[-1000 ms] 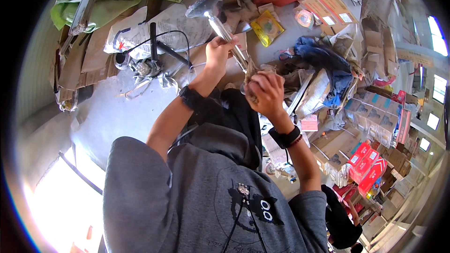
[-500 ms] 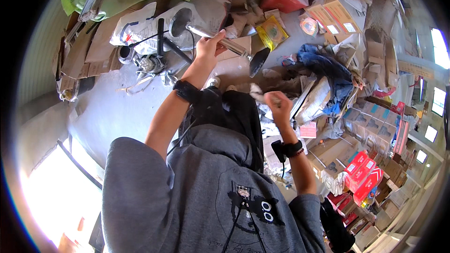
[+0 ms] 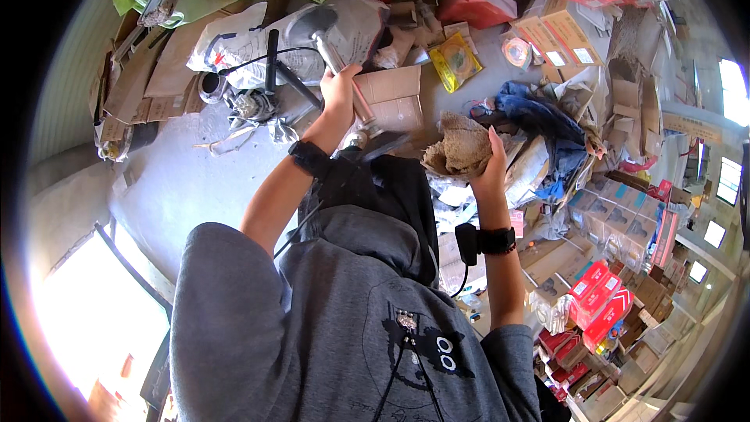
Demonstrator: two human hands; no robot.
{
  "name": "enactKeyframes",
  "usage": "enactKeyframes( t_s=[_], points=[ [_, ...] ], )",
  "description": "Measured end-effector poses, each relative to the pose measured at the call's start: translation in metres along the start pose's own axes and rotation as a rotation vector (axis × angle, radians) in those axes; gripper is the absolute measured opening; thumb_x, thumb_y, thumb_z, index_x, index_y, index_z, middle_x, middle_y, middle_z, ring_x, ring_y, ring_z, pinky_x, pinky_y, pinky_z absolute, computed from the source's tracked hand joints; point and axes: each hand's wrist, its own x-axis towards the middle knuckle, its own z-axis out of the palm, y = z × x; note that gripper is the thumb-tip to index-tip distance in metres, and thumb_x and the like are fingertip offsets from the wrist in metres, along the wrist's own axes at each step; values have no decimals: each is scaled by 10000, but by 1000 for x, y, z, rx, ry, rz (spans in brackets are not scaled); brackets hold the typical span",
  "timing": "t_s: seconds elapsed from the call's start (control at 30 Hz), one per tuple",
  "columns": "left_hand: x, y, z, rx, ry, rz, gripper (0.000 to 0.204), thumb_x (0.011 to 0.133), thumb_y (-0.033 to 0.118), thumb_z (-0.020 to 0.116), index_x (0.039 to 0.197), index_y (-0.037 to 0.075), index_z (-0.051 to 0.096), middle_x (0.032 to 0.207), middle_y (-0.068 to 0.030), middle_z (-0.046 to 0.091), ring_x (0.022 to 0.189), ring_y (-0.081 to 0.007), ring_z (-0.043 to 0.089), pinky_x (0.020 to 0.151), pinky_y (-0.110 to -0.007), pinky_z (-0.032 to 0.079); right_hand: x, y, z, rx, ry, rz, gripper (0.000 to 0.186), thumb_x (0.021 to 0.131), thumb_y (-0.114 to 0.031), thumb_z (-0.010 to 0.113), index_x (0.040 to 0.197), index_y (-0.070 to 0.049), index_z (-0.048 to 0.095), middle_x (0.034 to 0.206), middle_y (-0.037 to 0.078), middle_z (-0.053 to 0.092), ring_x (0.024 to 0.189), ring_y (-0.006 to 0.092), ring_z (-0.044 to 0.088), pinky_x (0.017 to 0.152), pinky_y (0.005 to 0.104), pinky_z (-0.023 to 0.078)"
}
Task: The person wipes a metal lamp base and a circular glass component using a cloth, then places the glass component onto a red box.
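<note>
My left hand [image 3: 341,98] grips the middle of a long metal shaft [image 3: 337,59] with a round disc at its far end and a dark blade-like part at its near end. My right hand [image 3: 490,168] is closed on a crumpled tan rag [image 3: 461,147], held just right of the shaft's near end and apart from it. Both wrists wear black bands. A grey hooded top covers my body in the lower part of the view.
Flattened cardboard boxes [image 3: 391,98], a white sack [image 3: 234,47], a black metal tool with cable [image 3: 269,70], a blue cloth [image 3: 539,113], a yellow packet [image 3: 455,62] and red cartons [image 3: 598,301] crowd the floor. Bare grey concrete [image 3: 180,180] lies at left.
My left hand has swung the shaft further left and up. My right hand has lifted away to the right with the rag, which now shows opened out.
</note>
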Motion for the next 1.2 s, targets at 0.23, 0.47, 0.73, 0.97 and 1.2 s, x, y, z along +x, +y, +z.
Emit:
enactKeyframes(
  t_s=[0.23,0.47,0.73,0.97,1.2],
  points=[
    [-8,11,-4,-64,-194,-142,161,750,132,573,738,83,420,581,-32,450,523,-161,494,501,-283,430,51,-44,29,925,85,676,353,844,-282,532,976,44,555,907,50,569,858,125,533,776,246,393],
    [-24,28,10,-313,-230,-339,148,822,162,562,851,65,454,707,-61,492,680,-244,572,746,-392,506,70,-89,35,369,-58,541,245,794,-242,617,836,-1,617,755,10,570,717,109,519,677,227,400],
    [-2,1,9,-472,-277,-442,91,895,136,446,908,49,469,744,-64,489,717,-205,500,754,-357,444,54,-109,78,-546,-242,-328,146,620,-167,645,717,-83,575,770,37,535,772,237,510,679,356,367],
    [7,-15,14,-421,-263,-363,97,881,125,466,842,42,433,735,-66,473,669,-198,468,680,-355,423,29,-99,91,-541,-406,-669,163,610,-198,646,702,-100,554,809,22,519,884,190,487,737,342,346],
    [27,2,12,-516,-187,-428,98,860,120,462,858,38,409,752,-84,453,702,-232,459,724,-425,408,22,-76,65,-302,-510,-480,126,612,-170,645,653,-92,554,773,28,566,781,212,543,706,352,395]
  ],
)
